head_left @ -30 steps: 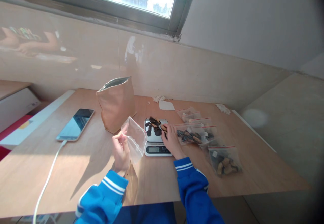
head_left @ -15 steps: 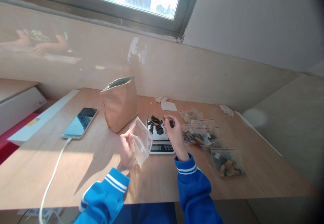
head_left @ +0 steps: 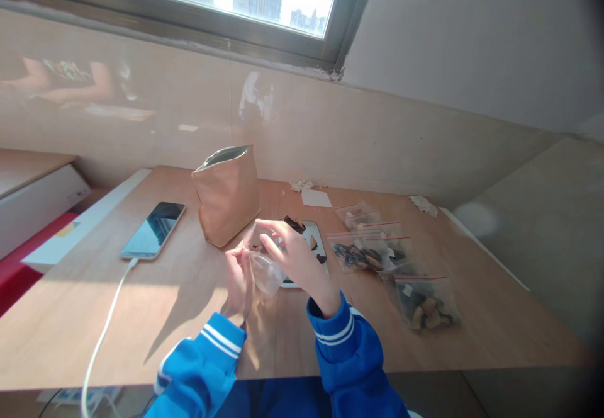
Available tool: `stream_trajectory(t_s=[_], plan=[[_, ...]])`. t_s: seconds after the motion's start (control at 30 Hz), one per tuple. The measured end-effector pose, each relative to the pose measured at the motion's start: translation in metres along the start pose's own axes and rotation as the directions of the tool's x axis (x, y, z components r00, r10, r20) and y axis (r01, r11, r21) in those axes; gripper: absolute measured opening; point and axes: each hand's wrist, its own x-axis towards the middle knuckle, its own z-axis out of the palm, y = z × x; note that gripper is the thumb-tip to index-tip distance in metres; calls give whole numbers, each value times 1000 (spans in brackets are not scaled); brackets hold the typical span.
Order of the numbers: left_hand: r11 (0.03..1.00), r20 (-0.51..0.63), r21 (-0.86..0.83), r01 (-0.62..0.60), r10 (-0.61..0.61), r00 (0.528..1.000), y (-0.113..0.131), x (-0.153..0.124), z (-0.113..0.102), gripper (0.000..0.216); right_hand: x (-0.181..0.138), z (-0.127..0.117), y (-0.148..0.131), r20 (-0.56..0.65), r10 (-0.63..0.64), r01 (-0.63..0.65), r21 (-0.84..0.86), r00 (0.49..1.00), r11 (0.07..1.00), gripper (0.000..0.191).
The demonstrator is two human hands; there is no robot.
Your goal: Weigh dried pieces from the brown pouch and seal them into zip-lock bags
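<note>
Left hand (head_left: 239,279) is raised off the counter (head_left: 141,317) just in front of the scale (head_left: 309,248), forearm in a blue sleeve angled up from the near edge, fingers closed on the near rim of a clear plastic bag (head_left: 265,268) and holding its mouth open. Right hand (head_left: 295,257) reaches across from the right of the scale, wrist bent, fingers curled down at the bag's mouth; whether it holds anything cannot be determined, the fingertips being blurred behind the plastic. The scale is largely covered by the right hand and bag; only its far end and a few dark dried pieces (head_left: 295,223) on it show, and the display is hidden. Left of the scale stands an open brown paper pouch (head_left: 226,194). Right of the scale lie several filled zip bags (head_left: 368,254).
</note>
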Motion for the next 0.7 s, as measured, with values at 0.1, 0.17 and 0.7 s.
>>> stream_trajectory(t_s=[0.1,0.17,0.7], plan=[[996,-94,87,2,6,996,0,3,-1,44,-8,-2,29,-265,8,-19,-38,964,999,28],[995,-119,102,-15,27,993,-1,5,-1,43,-16,-2,62,-423,41,-117,-155,905,981,28],[996,-66,92,-11,17,998,0,5,0,41,-35,-3,164,-341,122,-273,-440,932,856,31]])
